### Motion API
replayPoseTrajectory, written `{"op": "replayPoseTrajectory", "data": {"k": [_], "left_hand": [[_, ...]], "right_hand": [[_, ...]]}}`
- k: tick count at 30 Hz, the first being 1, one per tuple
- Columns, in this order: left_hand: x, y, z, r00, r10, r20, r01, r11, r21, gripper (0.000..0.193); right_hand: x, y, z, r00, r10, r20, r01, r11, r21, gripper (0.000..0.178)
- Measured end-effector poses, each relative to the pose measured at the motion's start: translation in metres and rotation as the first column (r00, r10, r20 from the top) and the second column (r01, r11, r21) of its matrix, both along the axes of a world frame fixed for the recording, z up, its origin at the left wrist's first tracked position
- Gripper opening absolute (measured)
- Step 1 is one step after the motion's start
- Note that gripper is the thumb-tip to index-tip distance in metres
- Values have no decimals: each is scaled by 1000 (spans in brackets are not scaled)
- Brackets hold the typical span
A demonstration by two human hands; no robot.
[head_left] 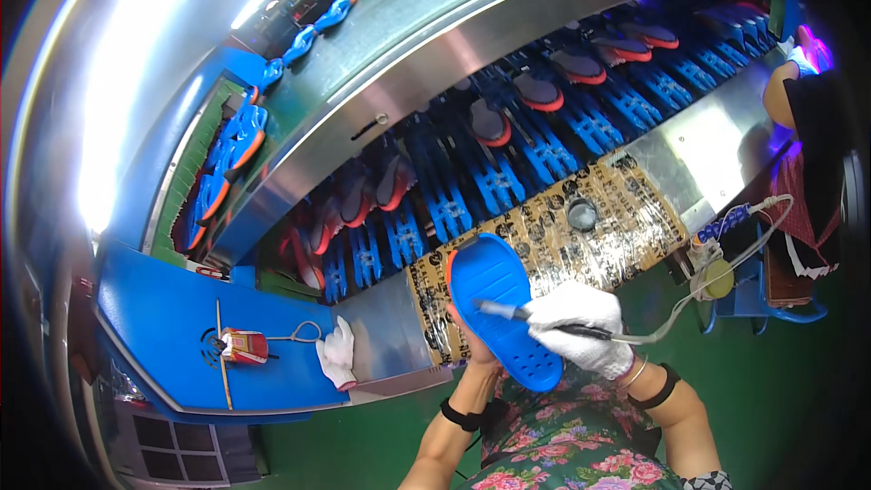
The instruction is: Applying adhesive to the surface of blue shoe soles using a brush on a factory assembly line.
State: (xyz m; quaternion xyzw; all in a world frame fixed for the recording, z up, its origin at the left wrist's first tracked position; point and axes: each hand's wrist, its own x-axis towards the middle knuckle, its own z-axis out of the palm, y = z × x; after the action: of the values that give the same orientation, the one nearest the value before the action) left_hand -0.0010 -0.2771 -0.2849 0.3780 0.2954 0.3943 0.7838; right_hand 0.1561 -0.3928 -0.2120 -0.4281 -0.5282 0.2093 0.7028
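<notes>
A blue shoe sole [499,295] with an orange edge at its upper left and small holes at its lower end is held tilted in front of me. My left hand [479,351], bare, grips it from the left and beneath, so some fingers are hidden behind it. In a white glove, my right hand [581,327] is closed around a slim dark-handled brush [522,313], whose pale tip lies over the middle of the sole. A thin clear hose [667,331] runs from the brush's rear end off to the right.
Beyond my hands, a conveyor carries blue racks [549,159] with grey-and-red soles [540,91]. A ledge covered in taped cardboard [431,308] bears a small round cup [582,213]. Left are a white glove [337,354], a red-and-white packet [245,347] and blue shoes [243,138]. A co-worker's arm [780,95] shows at right.
</notes>
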Motion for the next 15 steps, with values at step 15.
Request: {"op": "replayPoseTrajectory", "data": {"k": [15], "left_hand": [[-2,23,2,841,-418,344,450,893,-18,115]], "right_hand": [[-8,-4,1,875,-145,461,83,985,151,27]]}}
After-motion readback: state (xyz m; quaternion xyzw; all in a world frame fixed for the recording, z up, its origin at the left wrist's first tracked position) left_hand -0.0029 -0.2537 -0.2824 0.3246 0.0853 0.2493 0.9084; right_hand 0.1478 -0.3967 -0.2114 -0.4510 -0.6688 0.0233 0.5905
